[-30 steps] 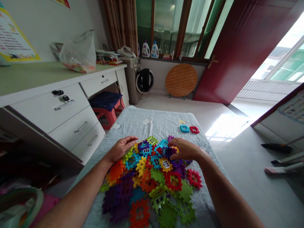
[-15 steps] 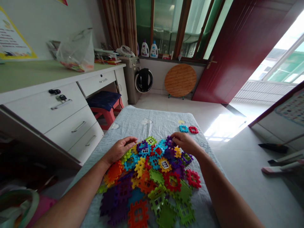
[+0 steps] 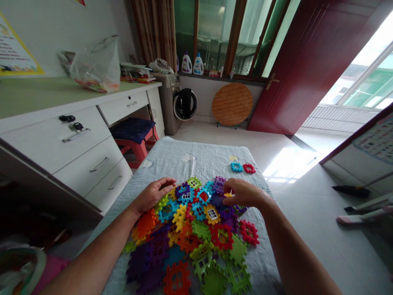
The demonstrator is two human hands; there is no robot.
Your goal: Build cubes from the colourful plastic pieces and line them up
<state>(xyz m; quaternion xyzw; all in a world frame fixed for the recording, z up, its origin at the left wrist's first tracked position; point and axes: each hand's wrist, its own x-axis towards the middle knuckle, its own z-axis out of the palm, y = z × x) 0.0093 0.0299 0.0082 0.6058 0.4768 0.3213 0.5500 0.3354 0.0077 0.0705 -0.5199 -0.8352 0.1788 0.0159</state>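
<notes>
Between the hands and nearer spreads the pile [image 3: 201, 229]; mostly bare surface [image 3: 196, 159] lies beyond. Left hand [image 3: 153, 196] rests loose; right hand [image 3: 242, 193], now back from the purple piece [image 3: 219, 184], grips unclearly.

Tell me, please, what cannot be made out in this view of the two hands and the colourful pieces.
In the head view:
- Yellow piece: mostly hidden by the right hand; whether they touch is unclear.
- Pile's lower pieces: covered by those on top.
- Wall poster: cut off by the left edge, its print too small to read.
- Plastic bag: contents blurred behind its cloudy film.
- White bottles: label print too small to read.
</notes>
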